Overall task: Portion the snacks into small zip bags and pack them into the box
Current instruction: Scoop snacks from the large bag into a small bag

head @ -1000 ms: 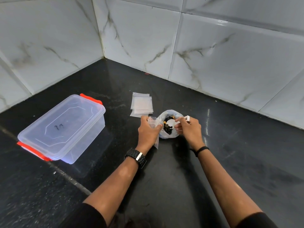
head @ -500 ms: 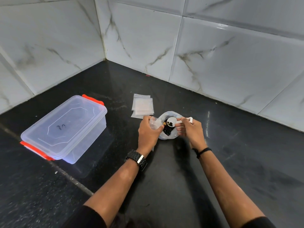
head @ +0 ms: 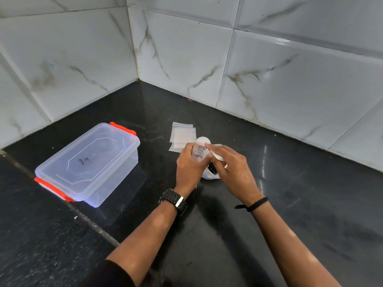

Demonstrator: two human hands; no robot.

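I see the white plastic scoop (head: 204, 141) up now: half a second ago it sat down inside the clear plastic bag of dark snacks (head: 211, 172), and now its bowl tips over the mouth of the small clear zip bag (head: 198, 154). The right hand (head: 232, 168) has swung left across the snack bag, fingers pinched on the scoop's handle. The left hand (head: 189, 165) grips the small zip bag upright, fingers curled round it, just beside the snack bag on the black stone counter (head: 290, 204). I judge this as the pour of a portion (whether any pieces have dropped in, I cannot tell). The stack of empty flat zip bags (head: 182, 135) waits just behind. The clear lidded box with orange-red clips (head: 87, 162) sits well to the left, lid on, so packing is not yet begun.
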